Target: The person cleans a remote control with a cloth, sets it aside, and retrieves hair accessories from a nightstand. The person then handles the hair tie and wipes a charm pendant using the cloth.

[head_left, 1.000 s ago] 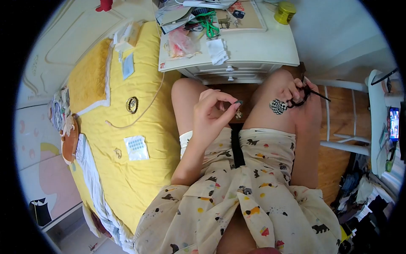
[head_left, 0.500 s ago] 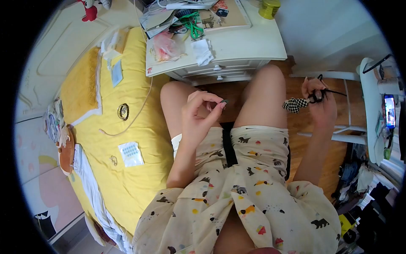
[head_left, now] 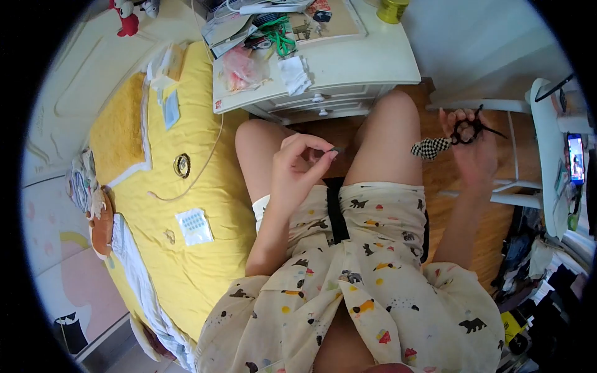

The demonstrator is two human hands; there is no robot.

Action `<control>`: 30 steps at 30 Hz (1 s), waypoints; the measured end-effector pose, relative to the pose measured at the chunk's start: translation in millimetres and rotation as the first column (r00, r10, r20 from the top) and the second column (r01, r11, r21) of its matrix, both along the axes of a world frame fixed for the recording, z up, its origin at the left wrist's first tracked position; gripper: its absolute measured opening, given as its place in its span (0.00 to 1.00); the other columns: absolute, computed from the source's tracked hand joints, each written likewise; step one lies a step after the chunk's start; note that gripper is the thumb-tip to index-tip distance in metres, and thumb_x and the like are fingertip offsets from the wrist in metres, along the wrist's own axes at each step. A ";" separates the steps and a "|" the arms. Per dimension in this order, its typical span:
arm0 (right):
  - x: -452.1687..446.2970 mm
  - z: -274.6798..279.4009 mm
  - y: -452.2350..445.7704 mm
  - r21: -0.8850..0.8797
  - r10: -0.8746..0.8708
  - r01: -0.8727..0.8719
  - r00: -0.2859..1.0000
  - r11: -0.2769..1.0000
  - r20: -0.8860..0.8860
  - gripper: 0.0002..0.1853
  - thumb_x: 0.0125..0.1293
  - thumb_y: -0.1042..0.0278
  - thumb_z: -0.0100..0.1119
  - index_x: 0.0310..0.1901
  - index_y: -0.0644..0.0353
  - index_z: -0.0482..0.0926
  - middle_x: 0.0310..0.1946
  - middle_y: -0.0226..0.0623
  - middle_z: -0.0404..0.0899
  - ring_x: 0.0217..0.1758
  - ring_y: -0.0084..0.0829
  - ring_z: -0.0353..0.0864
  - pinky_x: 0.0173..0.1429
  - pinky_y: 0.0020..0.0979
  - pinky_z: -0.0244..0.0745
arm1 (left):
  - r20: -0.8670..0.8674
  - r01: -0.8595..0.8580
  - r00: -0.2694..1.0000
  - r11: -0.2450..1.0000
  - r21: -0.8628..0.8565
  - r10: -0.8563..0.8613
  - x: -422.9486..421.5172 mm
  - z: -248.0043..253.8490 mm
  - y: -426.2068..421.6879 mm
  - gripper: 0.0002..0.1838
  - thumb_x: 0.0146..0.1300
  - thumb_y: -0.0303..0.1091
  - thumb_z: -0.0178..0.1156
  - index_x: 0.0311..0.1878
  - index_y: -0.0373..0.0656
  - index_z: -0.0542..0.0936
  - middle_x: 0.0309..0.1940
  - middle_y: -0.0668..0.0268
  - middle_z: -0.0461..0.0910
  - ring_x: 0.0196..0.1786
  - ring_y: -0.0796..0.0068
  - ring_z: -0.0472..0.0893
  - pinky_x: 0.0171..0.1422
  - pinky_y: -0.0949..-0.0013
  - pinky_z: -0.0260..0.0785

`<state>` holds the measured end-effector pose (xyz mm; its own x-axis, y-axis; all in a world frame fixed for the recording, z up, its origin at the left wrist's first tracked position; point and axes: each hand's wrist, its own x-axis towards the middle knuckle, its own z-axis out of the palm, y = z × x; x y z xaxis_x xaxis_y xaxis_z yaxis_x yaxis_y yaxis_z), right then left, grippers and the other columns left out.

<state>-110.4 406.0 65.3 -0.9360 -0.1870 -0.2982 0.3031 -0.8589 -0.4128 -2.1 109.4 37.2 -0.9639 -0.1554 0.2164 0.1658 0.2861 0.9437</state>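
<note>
My left hand (head_left: 300, 163) is held over my lap, thumb and forefinger pinching a small dark greenish piece (head_left: 336, 150) too small to name. Off to the right, above the floor, my right hand (head_left: 476, 154) holds what looks like black scissors (head_left: 467, 132) by the ring handles, palm up with fingers curled. A slim black point sticks out to the right of that hand. On its left side a black-and-white checkered fabric piece (head_left: 430, 148) hangs against the scissors; whether it is attached I cannot tell.
A yellow bed (head_left: 217, 267) on the left bears a bracelet (head_left: 181, 165), a packet with blue dots (head_left: 194, 226) and a cable. Ahead stands a white drawer cabinet (head_left: 360, 71) with a white cloth (head_left: 294, 75). A phone (head_left: 576, 159) rests on a white chair at right.
The black scissors have turned in my right hand, so their rings show more plainly. My left hand has shifted slightly right, still pinching the small piece.
</note>
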 end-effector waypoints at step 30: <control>291.9 -428.9 260.5 0.440 -0.424 -0.483 0.149 0.757 0.893 0.20 0.69 0.49 0.49 0.52 0.56 0.75 0.42 0.46 0.76 0.40 0.41 0.77 0.34 0.42 0.74 | 0.146 0.088 0.985 0.996 0.022 -0.090 -24.9 -4.3 39.0 0.07 0.58 0.16 0.61 0.39 0.35 0.77 0.36 0.68 0.76 0.41 0.81 0.75 0.48 0.78 0.66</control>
